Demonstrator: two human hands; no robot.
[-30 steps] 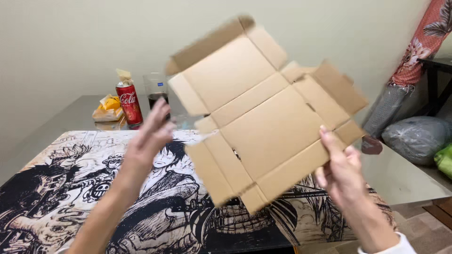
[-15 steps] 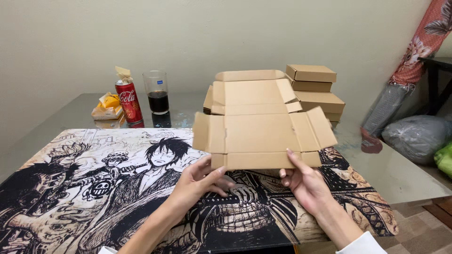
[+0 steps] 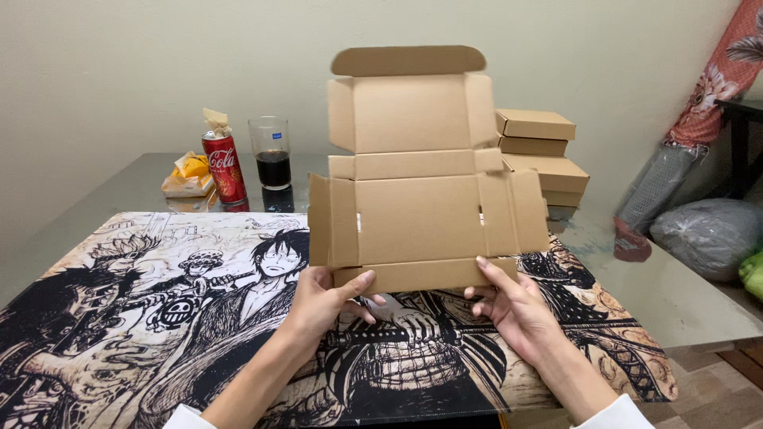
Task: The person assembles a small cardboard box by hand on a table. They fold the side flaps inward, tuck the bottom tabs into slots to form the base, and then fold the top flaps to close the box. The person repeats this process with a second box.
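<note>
At the far left of the desk (image 3: 111, 191) we see a small yellow snack packet (image 3: 187, 173), then a red soda can (image 3: 224, 165) with a scrap of paper on top, and just to its right a clear glass (image 3: 273, 152) partly filled with a dark drink. They sit well back from us, apart from the working area. Nearer to us a large mat (image 3: 143, 318) printed with black-and-white comic figures covers most of the desk.

Our left hand (image 3: 327, 300) comes up from below and pinches the bottom edge of a flat, unfolded cardboard mailer box (image 3: 417, 214), thumb on the near face and fingers curled behind. The box blank stands upright above the mat, its side flaps spread and its rounded lid flap at the top, so the creased inner face is turned toward us; held by the lower flap like this, the whole sheet is in plain view. Our right hand (image 3: 513, 306) mirrors the left, its thumb pressed on the bottom flap near the right corner and its fingers tucked underneath.

Behind the blank, to the right, a stack of closed cardboard boxes (image 3: 544, 155) rests on the far desk. Further right, off the desk, lies a grey plastic bag (image 3: 703, 237), with patterned red fabric (image 3: 719, 75) hanging above it.
</note>
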